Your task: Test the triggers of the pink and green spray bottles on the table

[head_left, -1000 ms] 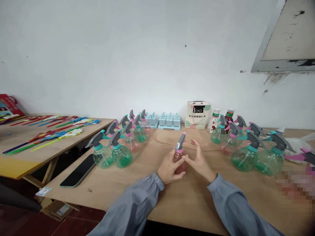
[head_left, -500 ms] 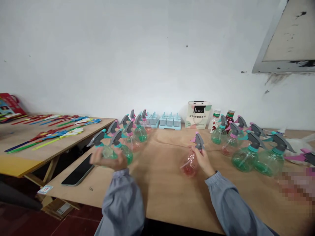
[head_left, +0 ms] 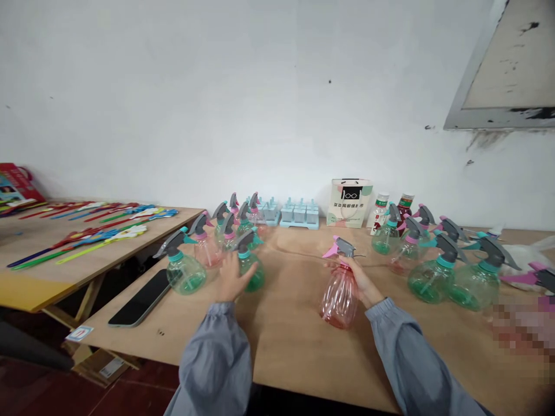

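Observation:
My right hand is wrapped round the neck of a pink-tinted clear spray bottle, just under its grey and pink trigger head. The bottle is nearly upright at the middle of the table. My left hand grips the left side of a green spray bottle with a grey and teal head; some fingertips are hidden. Left of that hand stands another green spray bottle, and a pink one is behind it. Several more spray bottles, pink and green, are grouped further back.
A black phone lies at the table's left. Ice-pop moulds, a paper bag and capped bottles line the wall. More spray bottles stand at right, by a pixelated patch. A second table holds colourful hand-shaped sticks.
My left hand has moved right, and the green spray bottle has shifted right with it. My right hand has turned the pink bottle, so its nozzle now points left.

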{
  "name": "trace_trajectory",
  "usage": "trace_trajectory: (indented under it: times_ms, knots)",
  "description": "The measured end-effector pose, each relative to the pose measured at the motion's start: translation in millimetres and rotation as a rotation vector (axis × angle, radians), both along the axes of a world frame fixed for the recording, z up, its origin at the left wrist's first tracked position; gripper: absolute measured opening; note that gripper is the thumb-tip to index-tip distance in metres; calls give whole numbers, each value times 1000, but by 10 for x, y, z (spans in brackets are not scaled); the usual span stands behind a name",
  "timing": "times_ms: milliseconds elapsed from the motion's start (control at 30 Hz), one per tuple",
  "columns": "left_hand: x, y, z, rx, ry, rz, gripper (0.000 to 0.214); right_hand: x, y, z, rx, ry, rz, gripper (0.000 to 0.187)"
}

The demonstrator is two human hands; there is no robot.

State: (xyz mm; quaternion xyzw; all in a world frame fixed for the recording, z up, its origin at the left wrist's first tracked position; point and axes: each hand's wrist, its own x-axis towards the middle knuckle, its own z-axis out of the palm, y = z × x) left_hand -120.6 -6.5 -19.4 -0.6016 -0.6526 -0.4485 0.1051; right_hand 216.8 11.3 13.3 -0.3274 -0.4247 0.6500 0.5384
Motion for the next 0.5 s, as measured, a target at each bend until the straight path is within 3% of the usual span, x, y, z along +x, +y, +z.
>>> trace_trajectory:
  times_ms: [200,367,500]
  knots:
    - [549,115,-193,-170,-11,-268,76,3,-51,11,56,6,111,24]
    - [647,171,-281,-142,-68,-289,78,-19,-62,-31,56,76,137,20]
    - [641,176,-287,-123,-63,-284,79,-43,5,-103,13,61,-16,19]
